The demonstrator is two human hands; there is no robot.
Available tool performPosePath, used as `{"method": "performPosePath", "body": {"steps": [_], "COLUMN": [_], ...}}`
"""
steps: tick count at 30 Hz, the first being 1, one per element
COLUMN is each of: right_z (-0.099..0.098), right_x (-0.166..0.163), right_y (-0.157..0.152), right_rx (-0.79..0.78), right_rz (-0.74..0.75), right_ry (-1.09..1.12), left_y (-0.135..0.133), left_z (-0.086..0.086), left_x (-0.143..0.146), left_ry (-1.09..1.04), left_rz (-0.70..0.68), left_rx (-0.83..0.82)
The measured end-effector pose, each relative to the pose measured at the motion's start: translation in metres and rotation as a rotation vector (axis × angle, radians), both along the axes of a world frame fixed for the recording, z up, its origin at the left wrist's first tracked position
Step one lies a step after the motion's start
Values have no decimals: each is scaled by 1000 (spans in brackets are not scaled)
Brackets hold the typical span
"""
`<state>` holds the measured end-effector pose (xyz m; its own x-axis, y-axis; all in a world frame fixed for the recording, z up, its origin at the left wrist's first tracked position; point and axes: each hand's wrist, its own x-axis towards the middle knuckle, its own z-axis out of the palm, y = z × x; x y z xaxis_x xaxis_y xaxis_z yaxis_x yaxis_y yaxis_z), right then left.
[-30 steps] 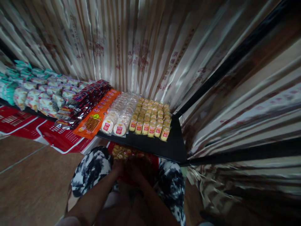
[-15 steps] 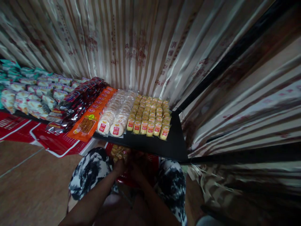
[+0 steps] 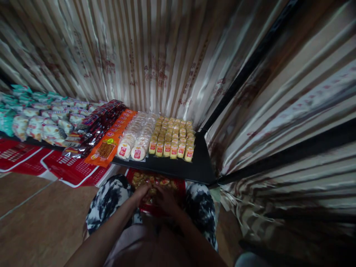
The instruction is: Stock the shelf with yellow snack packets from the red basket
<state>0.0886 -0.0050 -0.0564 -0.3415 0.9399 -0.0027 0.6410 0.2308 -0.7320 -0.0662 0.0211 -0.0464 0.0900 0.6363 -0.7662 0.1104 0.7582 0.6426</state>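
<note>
Between my knees is a red basket (image 3: 180,186) holding many small packets (image 3: 139,178) in clear wrappers, yellowish with red labels. My left hand (image 3: 142,192) reaches into it from the left, its fingers curled together at the packets. My right hand (image 3: 164,197) is close beside it, fingers bent inward over the same packets. Dim light hides what lies between the fingers. Just beyond the hands, on a black shelf (image 3: 167,168), stand rows of yellow snack packets (image 3: 172,139) with red labels. Left of them are rows of round white crackers (image 3: 138,151) in clear wrappers.
An orange snack bag (image 3: 105,146), dark red shiny packets (image 3: 96,128), white bags (image 3: 52,129) and green bags (image 3: 7,116) line the shelf leftward. Red baskets (image 3: 72,172) stand below. A striped curtain (image 3: 155,55) hangs behind, and a black post (image 3: 236,85) rises at right.
My view has shifted slightly, with the shelf goods appearing a little lower at left. Both hands stay in the basket; more of its packets show around them, and my right hand is more visible.
</note>
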Motion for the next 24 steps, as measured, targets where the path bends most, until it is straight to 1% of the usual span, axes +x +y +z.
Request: {"method": "performPosePath", "body": {"steps": [4, 10, 15, 19, 21, 24], "right_z": [20, 47, 65, 78, 86, 99], "right_x": [5, 15, 29, 43, 50, 60], "right_y": [1, 6, 10, 12, 14, 19], "right_rx": [6, -37, -102, -178, -179, -124], "right_rz": [-76, -163, -224, -292, -327, -455], "right_ry": [-22, 93, 305, 568, 674, 736], "left_y": [2, 8, 6, 5, 6, 13], "left_z": [18, 46, 72, 91, 99, 104], "left_x": [3, 8, 18, 32, 41, 59], "left_ry": [-73, -117, -146, -169, -175, -191], "left_rz": [-37, -81, -136, -185, -210, -235], "left_rx": [8, 116, 247, 396, 488, 579]}}
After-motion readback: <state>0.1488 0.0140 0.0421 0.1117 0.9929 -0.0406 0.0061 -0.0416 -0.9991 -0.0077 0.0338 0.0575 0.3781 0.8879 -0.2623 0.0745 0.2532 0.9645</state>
